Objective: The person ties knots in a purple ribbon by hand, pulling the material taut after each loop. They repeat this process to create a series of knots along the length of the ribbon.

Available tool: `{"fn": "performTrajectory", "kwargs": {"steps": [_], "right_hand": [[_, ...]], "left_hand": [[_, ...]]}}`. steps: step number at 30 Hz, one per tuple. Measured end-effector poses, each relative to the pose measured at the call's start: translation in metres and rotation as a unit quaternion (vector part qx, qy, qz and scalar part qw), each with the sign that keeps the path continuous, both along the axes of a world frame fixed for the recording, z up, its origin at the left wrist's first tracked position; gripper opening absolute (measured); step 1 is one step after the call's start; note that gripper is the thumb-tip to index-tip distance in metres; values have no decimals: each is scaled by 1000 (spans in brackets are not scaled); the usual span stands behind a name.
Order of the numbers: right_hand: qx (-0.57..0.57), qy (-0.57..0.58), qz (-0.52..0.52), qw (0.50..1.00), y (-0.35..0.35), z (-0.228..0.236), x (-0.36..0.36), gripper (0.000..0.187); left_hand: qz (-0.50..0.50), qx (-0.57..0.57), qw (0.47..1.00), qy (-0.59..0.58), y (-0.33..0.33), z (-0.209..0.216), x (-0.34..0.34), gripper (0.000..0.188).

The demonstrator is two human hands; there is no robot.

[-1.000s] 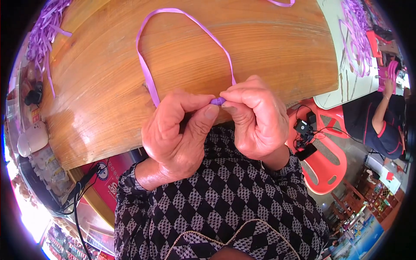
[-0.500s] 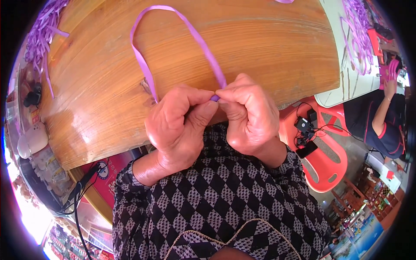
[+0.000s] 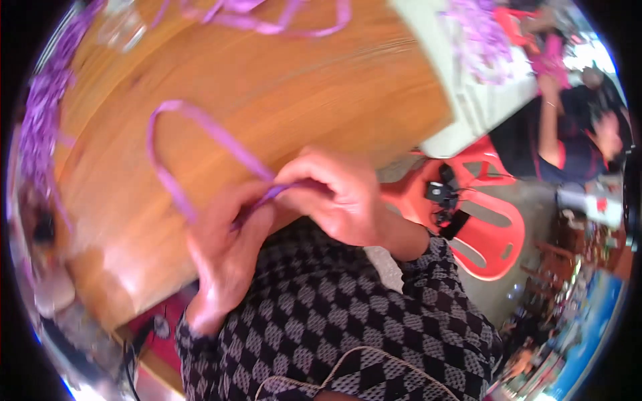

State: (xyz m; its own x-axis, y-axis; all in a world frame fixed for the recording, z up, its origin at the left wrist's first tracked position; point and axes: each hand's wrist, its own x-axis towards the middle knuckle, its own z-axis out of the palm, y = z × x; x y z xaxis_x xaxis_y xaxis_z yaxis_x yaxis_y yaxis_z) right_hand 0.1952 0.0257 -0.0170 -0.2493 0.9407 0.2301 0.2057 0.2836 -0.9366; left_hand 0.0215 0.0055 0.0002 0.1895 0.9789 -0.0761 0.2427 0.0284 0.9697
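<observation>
Two bare hands pinch a purple ribbon above a wooden table

Just left of the frame's centre, the left hand (image 3: 227, 240) has its thumb and fingers closed around a purple ribbon (image 3: 175, 105). The right hand (image 3: 344, 200), close beside it, is curled and grips the ribbon too; blur hides exactly where its fingertips press. A short, darker stretch runs between the hands, seemingly held from both sides so that it stays under control. The rest arches away toward the upper left in a loose loop, probably left slack so it does not pull on the fingers.

Both hands are near the lower edge of the wooden table (image 3: 334, 113), in front of the person's diamond-patterned shirt (image 3: 314, 307), perhaps for easy viewing. More ribbon strips (image 3: 328, 31) lie at the top edge, and a purple bundle (image 3: 43, 134) hangs at the upper left, within reach by the look of it. Another purple pile (image 3: 478, 40) rests on a white table (image 3: 445, 137), upper right. Right of centre, a red chair (image 3: 491, 257) serves as a shelf for black gadgets and cables (image 3: 438, 192). Beyond it is another person in dark clothing (image 3: 535, 137).
</observation>
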Motion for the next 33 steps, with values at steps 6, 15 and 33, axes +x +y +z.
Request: {"fn": "performTrajectory", "kwargs": {"steps": [6, 15, 33], "right_hand": [[-35, 45, -216, 975, 71, 33, 121, 11], [85, 0, -407, 909, 204, 137, 420, 32], [261, -287, 151, 909, 100, 3, 18, 9]], "left_hand": [[13, 249, 921, 300, 7, -1, -10, 46], [4, 169, 976, 135, 11, 1, -22, 31], [4, 286, 943, 167, 25, 14, -16, 36]]}}
